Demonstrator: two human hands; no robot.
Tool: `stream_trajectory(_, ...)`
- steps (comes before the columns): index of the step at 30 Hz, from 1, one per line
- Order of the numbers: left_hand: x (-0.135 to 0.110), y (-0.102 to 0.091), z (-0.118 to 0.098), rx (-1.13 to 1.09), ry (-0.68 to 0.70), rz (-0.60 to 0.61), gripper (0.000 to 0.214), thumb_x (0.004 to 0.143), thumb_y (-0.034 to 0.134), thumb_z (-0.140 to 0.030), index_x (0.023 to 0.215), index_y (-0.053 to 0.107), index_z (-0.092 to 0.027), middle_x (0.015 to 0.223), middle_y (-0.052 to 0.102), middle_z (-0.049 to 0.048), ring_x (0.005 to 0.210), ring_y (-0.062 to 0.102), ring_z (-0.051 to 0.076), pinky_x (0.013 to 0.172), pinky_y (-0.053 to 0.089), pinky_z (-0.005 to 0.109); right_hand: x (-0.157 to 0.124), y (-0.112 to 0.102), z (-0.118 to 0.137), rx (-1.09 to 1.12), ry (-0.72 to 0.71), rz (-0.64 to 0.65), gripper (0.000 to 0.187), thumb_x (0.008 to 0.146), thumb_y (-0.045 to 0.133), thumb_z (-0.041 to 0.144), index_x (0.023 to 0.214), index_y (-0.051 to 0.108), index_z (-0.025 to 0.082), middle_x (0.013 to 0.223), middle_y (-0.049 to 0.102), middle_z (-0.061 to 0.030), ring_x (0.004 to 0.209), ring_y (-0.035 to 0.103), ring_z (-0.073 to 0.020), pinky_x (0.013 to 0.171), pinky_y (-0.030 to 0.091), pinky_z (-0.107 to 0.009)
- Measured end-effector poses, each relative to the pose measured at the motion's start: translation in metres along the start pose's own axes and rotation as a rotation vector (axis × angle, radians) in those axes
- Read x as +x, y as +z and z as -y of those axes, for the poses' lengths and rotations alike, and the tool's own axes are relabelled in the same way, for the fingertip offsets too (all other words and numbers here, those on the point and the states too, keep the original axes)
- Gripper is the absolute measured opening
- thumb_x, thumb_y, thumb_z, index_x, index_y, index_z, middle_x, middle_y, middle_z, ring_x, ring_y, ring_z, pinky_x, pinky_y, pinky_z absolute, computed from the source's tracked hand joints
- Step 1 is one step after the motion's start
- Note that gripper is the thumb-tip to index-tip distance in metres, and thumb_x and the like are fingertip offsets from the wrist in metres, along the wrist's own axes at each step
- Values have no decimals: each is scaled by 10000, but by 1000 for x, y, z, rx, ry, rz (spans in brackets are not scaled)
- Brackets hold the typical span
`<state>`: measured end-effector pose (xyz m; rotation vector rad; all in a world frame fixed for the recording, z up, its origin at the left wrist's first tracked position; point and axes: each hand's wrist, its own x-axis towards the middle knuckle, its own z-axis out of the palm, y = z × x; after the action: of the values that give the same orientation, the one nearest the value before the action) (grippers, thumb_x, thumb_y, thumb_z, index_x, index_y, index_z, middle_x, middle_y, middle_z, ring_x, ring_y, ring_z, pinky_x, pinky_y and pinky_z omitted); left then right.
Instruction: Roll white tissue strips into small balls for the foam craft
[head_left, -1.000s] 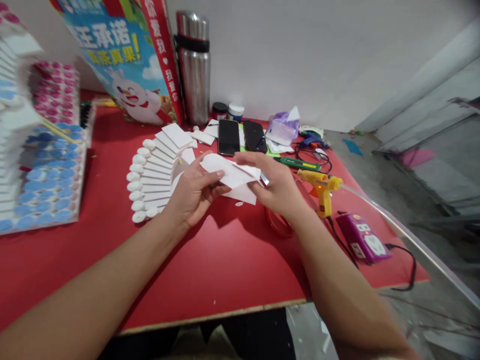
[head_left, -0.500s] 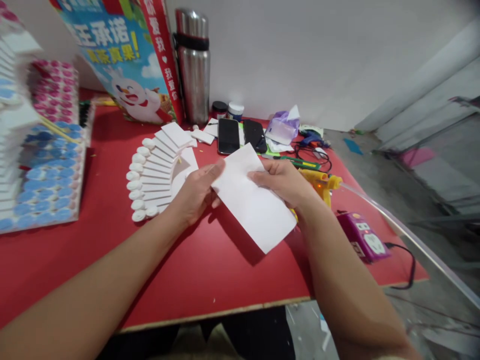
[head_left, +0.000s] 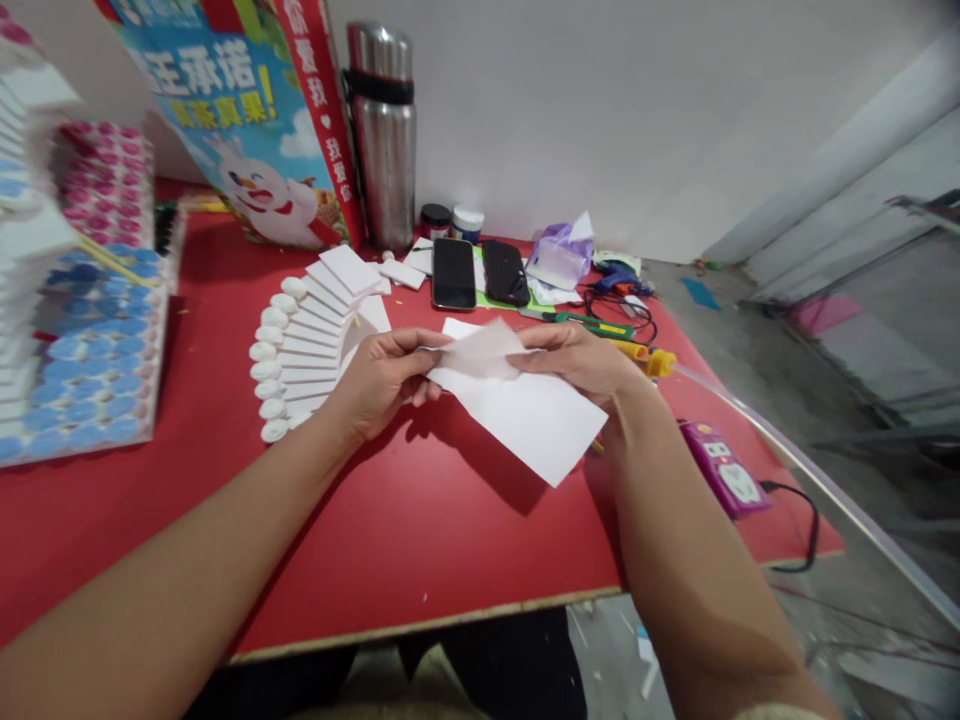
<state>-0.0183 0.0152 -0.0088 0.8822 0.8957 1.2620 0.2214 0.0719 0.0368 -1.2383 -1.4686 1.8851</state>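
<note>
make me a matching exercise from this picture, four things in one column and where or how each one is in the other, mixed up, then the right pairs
Column one
1. flat white paper sheet
2. tall silver metal flask
3. yellow plastic glue gun
4. purple box-shaped power socket

Column two
A. partly hidden behind the right hand, a long clear rod sticking out
B. on the right side of the red table, black cord attached
C. held between the left hand and right hand
D. upright beside the colourful printed bag

Right pairs: 1-C, 2-D, 3-A, 4-B
</note>
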Motion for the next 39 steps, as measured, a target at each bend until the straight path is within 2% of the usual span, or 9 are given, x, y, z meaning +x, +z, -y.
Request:
stream_trajectory(5,-2,0,-2,7,6,5,163,726,696,-137,847,805,-128,501,599,8,399,520,84,362,318,172,2,-2,-5,-62,-48,-61,189,752,731,202,919,819,196,597,716,-5,385,535,-96,350,345,-200)
stream_trajectory(13,-3,-3,-5,39,-14,-15,229,687,657,-128,837,831,-128,439,500,-11,397,404,72,389,294,187,6,2,-1,-38,-72,-68,150,718,645,186,793,774,197,534,639,24,402,499,-106,375,367,-216)
stream_trajectory(17,-3,-5,-4,46,17,-27,247,788,645,-270,830,828,-109,527,555,27,443,421,81,405,337,203,3,1,-3,-133,-127,8,191,782,707,286,922,804,201,718,736,-12,539,616,-130,457,454,-225)
stream_trajectory(20,-3,-3,-2,174,33,-52,229,797,758,-357,806,806,-133,557,558,6,449,426,63,401,309,187,2,4,-3,-219,-209,-25,225,801,777,394,886,802,187,802,753,-29,622,645,-127,520,478,-219)
stream_trajectory(23,-4,0,0,280,71,-33,369,727,850,-285,1074,784,-179,625,584,-29,440,447,52,385,290,174,2,7,-1,-245,-237,-98,218,719,865,322,874,772,198,756,731,2,582,619,-112,516,473,-217)
stream_trajectory(25,-5,1,0,298,52,-17,535,725,854,-282,1238,721,-213,702,631,-23,449,500,67,369,305,178,2,5,0,-229,-262,-112,379,656,899,230,1010,765,224,846,750,8,645,657,-123,560,514,-222)
stream_trajectory(27,-5,1,0,343,0,-2,425,741,846,-314,1133,745,-185,648,625,-18,433,501,77,357,311,182,2,2,-1,-203,-255,-115,491,617,916,194,1079,752,230,914,762,0,706,688,-138,599,548,-232)
stream_trajectory(31,-6,0,0,374,-1,1,237,782,821,-368,804,713,-159,504,544,-30,396,427,68,347,297,177,1,-5,-3,-149,-133,-106,355,605,942,264,878,726,194,734,739,-4,588,668,-144,505,524,-233)
stream_trajectory(39,-5,1,-4,272,43,47,256,839,782,-381,827,638,-169,459,626,0,291,410,66,321,282,169,3,-6,-5,-48,-108,-50,318,612,947,253,855,747,212,747,771,-2,587,700,-156,526,558,-250)
